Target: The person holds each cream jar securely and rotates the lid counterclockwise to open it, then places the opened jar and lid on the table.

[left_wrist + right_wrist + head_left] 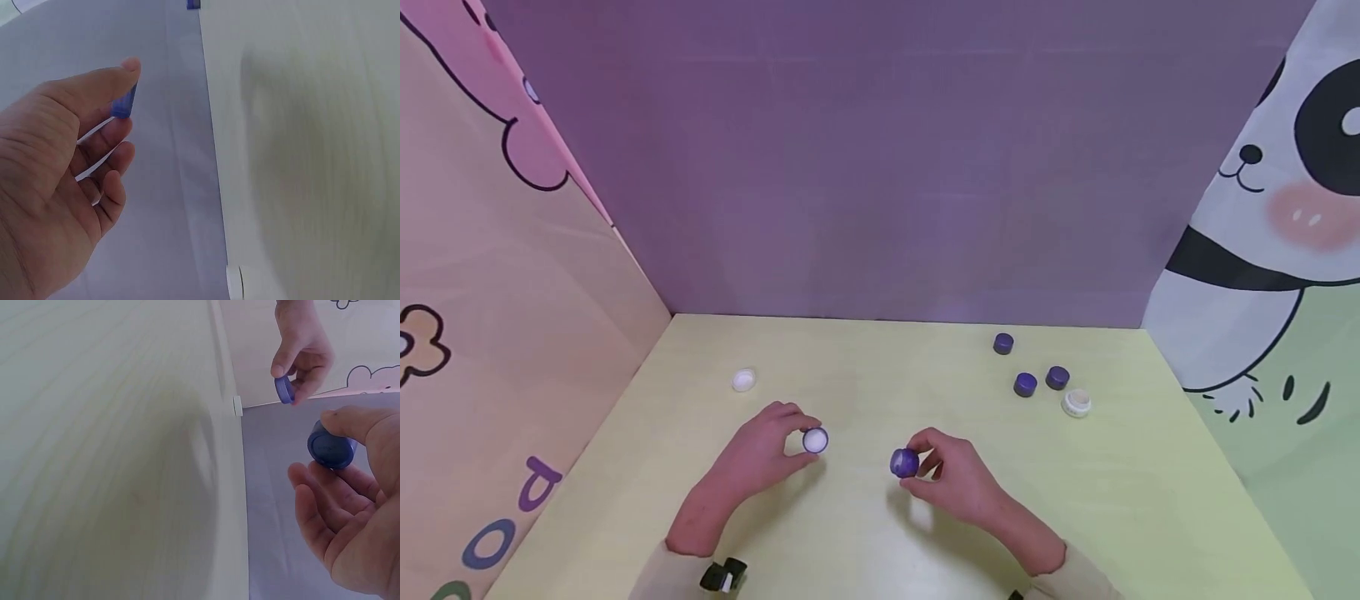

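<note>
Low centre of the head view: purple lid (816,440) and, to its right, purple jar (904,462); both are held in the air, apart from each other.
Left hand (760,454): thumb and forefinger pinch the lid at its rim, opened only as wide as it; other fingers are loosely bent. The whitish round side shows toward the head camera.
Right hand (955,479): thumb and fingers hold the jar by its side, opened to its width.
Step in hand: it seems to be handling lid and jar as two separate pieces.
Next move: in my judgement, it calls for a light, steady pinch and a controlled turn of the wrists, so that neither small piece slips.
Table (850,358): pale yellow; white lid (743,380) at centre left, three purple pots (1026,384) at centre right, white pot (1077,403) just below these.
Room: plain purple back wall (880,167) across the top; pinkish left wall (535,300) with a flower drawing (430,343); panda drawing (1240,308) at the right edge.
</note>
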{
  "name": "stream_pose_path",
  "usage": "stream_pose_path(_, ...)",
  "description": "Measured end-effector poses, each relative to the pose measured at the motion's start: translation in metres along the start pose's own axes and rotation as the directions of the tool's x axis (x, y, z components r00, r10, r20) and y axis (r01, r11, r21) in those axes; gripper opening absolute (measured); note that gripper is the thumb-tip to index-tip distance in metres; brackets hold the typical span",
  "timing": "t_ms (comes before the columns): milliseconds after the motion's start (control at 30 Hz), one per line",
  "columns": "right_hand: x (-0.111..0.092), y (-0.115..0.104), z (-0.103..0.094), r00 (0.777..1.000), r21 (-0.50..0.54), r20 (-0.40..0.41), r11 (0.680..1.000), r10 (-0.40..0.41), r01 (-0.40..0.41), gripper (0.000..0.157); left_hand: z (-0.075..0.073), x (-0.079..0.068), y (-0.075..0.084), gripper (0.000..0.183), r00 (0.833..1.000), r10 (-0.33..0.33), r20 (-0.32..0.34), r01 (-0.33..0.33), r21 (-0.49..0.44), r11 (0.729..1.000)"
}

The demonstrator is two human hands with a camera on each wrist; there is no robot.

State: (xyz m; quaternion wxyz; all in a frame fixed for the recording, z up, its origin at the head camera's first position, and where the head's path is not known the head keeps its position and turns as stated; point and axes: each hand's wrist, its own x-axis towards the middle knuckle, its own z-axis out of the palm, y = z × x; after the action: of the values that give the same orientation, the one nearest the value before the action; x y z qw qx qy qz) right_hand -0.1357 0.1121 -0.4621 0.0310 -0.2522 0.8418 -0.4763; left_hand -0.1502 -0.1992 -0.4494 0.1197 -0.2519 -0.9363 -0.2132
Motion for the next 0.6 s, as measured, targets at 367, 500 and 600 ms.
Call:
stream_pose_path(367, 0.000, 0.005, -0.003, 1.000, -0.014, -0.022, 1.000, -0.019, 0.019, 0.037, -0.023, -0.010, -0.040, 0.032, 0.989, -0.149, -0.011, 0.148, -0.024, 0.989)
stream_pose_path(500, -0.003, 0.009, -0.003, 1.000, 0.010, -0.018, 1.000, -0.025, 0.025, 0.037, -0.029, -0.014, -0.054, 0.033, 0.983, -0.186, -0.006, 0.185, -0.038, 0.982)
stream_pose_path(600, -0.004, 0.011, -0.003, 1.000, 0.041, -0.019, 0.999, -0.018, 0.018, 0.036, -0.032, -0.017, -0.065, 0.033, 0.980, -0.196, -0.009, 0.196, -0.050, 0.979)
